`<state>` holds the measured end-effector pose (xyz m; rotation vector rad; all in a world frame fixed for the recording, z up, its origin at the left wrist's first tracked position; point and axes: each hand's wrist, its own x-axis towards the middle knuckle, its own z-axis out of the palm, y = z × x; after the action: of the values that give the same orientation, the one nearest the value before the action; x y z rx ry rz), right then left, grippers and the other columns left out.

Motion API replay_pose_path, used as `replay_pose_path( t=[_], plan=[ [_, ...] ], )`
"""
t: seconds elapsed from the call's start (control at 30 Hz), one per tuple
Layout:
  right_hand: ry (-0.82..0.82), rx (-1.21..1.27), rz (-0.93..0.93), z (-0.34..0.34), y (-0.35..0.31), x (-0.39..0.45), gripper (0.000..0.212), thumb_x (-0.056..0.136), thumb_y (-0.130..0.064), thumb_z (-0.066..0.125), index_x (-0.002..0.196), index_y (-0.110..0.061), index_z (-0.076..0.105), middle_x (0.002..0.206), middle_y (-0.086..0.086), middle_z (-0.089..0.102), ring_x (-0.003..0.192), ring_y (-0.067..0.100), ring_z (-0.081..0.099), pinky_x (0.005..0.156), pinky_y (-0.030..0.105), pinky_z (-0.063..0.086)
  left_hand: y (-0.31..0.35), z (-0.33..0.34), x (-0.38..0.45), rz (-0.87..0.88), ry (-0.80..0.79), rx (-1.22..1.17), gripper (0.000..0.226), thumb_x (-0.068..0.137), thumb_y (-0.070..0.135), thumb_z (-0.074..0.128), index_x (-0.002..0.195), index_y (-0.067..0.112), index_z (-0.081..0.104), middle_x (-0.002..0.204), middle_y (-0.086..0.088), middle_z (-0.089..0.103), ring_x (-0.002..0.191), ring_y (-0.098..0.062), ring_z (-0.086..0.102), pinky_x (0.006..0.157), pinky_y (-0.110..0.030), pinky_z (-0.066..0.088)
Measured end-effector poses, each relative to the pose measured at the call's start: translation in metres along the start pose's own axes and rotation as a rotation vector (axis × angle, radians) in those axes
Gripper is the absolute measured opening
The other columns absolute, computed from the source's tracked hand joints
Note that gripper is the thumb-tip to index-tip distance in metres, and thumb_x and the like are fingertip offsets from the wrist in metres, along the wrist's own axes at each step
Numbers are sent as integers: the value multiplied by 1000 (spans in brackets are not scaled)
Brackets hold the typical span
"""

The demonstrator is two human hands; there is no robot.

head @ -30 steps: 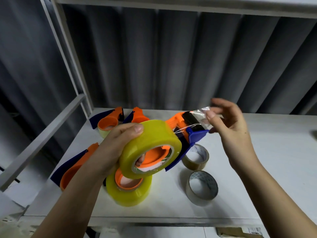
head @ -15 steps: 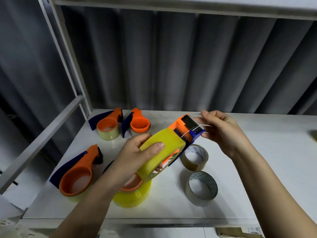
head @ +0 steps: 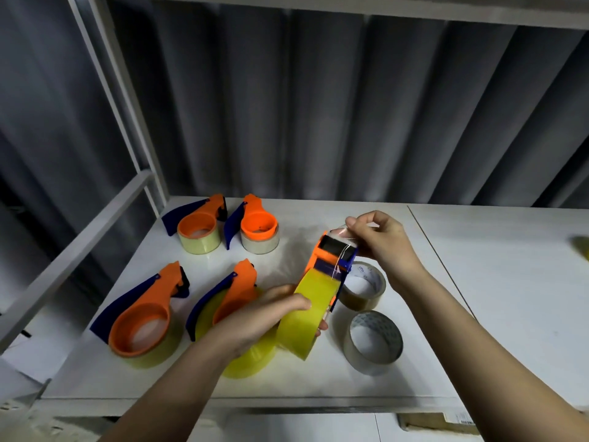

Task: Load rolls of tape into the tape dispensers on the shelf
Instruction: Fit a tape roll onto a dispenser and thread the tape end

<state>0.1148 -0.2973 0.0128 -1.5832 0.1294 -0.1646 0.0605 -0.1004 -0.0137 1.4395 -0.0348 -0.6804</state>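
The left hand (head: 264, 317) is gripping a yellow tape roll (head: 306, 317) loaded in a dispenser (head: 331, 260), held above the shelf (head: 494, 282), cutter end pointing up and away. Right-hand (head: 382, 240) fingers are pinching the tape end (head: 341, 232).

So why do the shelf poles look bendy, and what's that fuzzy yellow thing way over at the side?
Head view: the wide lens bows the white metal shelf poles near the edges; the yellow blob at the right edge is too blurred to identify; the white shelf top shows soft glare, with faint shadows beside the clear loose tape roll.
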Motion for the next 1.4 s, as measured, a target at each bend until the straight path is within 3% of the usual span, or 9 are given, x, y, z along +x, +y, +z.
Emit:
replay_pose_path(
  t=[0.13,0.3,0.47,0.6,0.73,0.87,1.07,1.27,1.4],
  plan=[
    [-50,44,-15,10,8,1,10,90,-2,62,83,-5,57,66,5,73,63,12,71,60,24,58,-6,2,16,8,118,71,20,92,32,56,103,20,69,97,-4,75,90,-16,70,85,-30,56],
    [-35,-42,-149,15,16,-4,11,89,-2,64,80,-7,63,66,1,73,64,10,70,59,21,53,-9,14,23,27,151,20,37,91,29,61,108,-3,68,106,-24,69,75,-18,70,56,-18,54],
    [11,-75,-233,15,24,-6,14,86,-7,69,75,-13,64,68,3,72,70,18,70,73,32,57,-10,19,26,8,192,11,36,90,31,62,105,-2,66,94,-25,69,53,-12,67,50,-19,55],
    [32,-93,-233,13,28,-7,15,87,-10,70,74,-14,63,69,4,73,70,16,71,72,33,57,-11,21,28,-6,217,35,38,91,31,61,104,-5,66,84,-21,66,45,-9,64,45,-18,52],
    [49,-186,-275,15,28,-8,18,90,-13,67,73,-15,60,66,-6,71,64,10,67,66,26,53,-13,20,30,9,277,85,39,89,35,62,95,-2,69,78,-18,70,47,-9,64,45,-17,52],
    [77,-273,-306,15,29,-6,20,89,-19,69,71,-21,59,64,-10,68,63,9,63,66,33,53,-17,18,31,-2,316,153,47,84,49,63,93,4,72,90,-20,73,78,-29,71,74,-32,58],
    [74,-179,-284,15,30,-8,15,88,-13,69,74,-15,64,75,-2,72,74,20,69,69,34,56,-17,21,28,10,285,67,35,88,39,64,77,6,70,76,-20,70,50,-16,64,49,-19,52],
    [48,-402,-234,12,35,-4,19,92,-32,63,76,-28,54,74,-6,73,78,15,71,77,48,56,-16,23,28,22,285,31,32,89,36,63,77,7,67,67,-14,65,43,-13,61,46,-19,51],
    [87,-506,-226,13,30,-5,19,93,-36,61,79,-25,53,72,-5,70,77,15,70,74,44,56,-16,22,28,12,284,58,30,88,38,63,75,11,68,66,-9,67,44,-9,62,44,-16,50]
  ],
)
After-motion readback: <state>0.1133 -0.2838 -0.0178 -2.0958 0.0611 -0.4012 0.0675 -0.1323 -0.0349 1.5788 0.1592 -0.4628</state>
